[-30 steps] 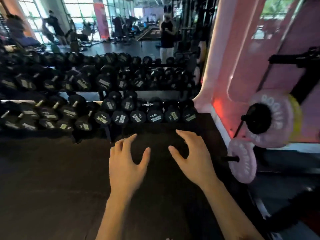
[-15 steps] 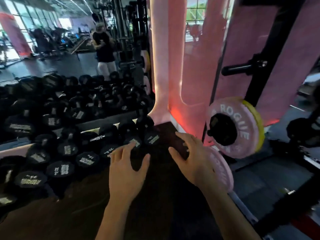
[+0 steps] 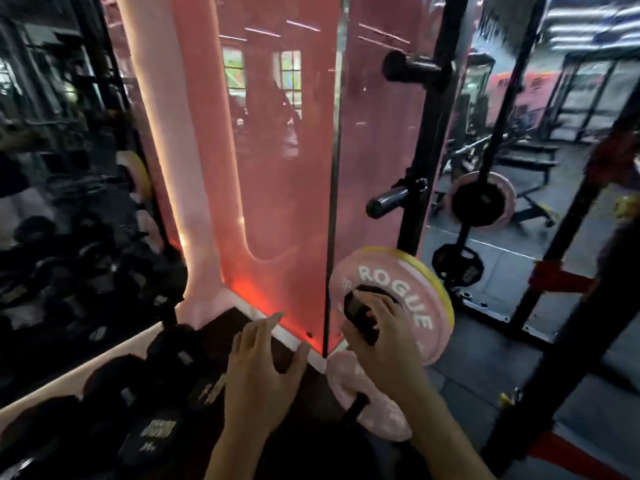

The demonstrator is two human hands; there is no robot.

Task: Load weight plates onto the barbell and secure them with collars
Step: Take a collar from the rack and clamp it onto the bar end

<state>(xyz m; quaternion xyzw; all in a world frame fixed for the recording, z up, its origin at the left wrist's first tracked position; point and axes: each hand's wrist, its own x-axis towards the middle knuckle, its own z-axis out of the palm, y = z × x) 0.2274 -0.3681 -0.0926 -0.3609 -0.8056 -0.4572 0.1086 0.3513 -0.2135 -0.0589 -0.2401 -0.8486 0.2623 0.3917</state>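
A pink ROGUE weight plate (image 3: 410, 299) hangs on a storage peg of the black rack upright (image 3: 424, 140), with a yellow plate (image 3: 434, 271) behind it. A small black plate (image 3: 356, 308) sits at its centre. My right hand (image 3: 384, 351) rests on that black plate, fingers curled round its edge. My left hand (image 3: 263, 372) hovers to the left, fingers spread, holding nothing. A second pink plate (image 3: 377, 410) hangs lower, partly hidden by my right forearm. No barbell sleeve or collar shows near my hands.
Two bare pegs (image 3: 391, 201) (image 3: 414, 68) stick out of the upright above. Black dumbbells (image 3: 156, 431) fill the rack at lower left. A pink pillar and mirror panel (image 3: 277, 168) stand ahead. Farther right, another rack holds plates (image 3: 481, 199).
My view has swung right, from the dumbbell rack to the plate storage. My right hand has moved up and right onto the small black plate; my left hand stays open.
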